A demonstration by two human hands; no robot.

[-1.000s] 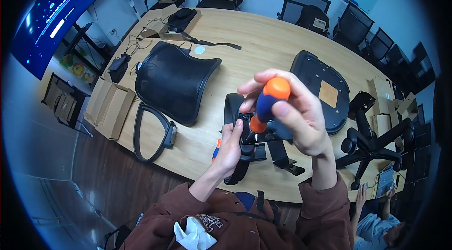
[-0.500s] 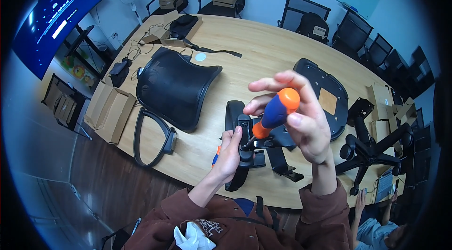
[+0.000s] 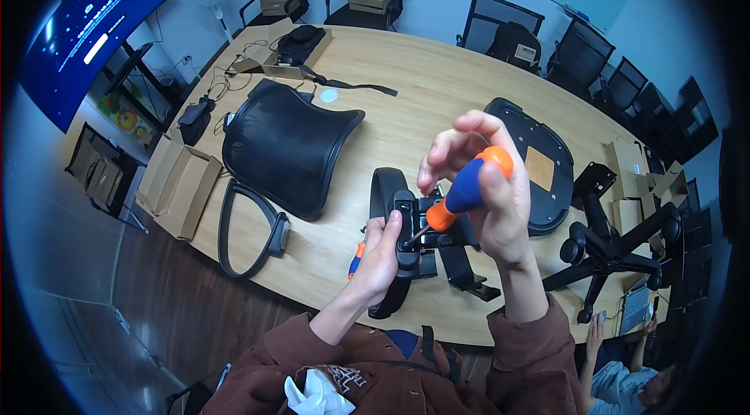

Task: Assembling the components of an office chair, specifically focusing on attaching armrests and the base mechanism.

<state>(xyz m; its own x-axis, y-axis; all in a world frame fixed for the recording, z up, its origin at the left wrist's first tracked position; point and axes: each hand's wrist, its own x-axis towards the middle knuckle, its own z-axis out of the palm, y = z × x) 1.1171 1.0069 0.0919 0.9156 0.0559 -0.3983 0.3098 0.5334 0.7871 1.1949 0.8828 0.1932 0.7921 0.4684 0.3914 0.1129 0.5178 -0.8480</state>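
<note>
My left hand grips a black chair armrest by its mounting block, thumb on top. My right hand holds an orange-and-blue screwdriver by its handle, thumb along it and the other fingers loosely curled. The tilted shaft reaches down to the block beside my left thumb; whether its tip sits in a screw is too small to tell. Black metal brackets lie right of the armrest, partly behind my right hand. A second orange-and-blue screwdriver shows beside my left hand, partly covered by it.
On the table lie a black mesh chair back, another loop armrest, a seat panel and an open cardboard box. A wheeled chair base stands at the right. Another person's hands are at the lower right, near a laptop.
My right hand has shifted slightly right, and the screwdriver leans further right. Its fingers have drawn in closer to the handle. My left hand keeps its grip on the armrest.
</note>
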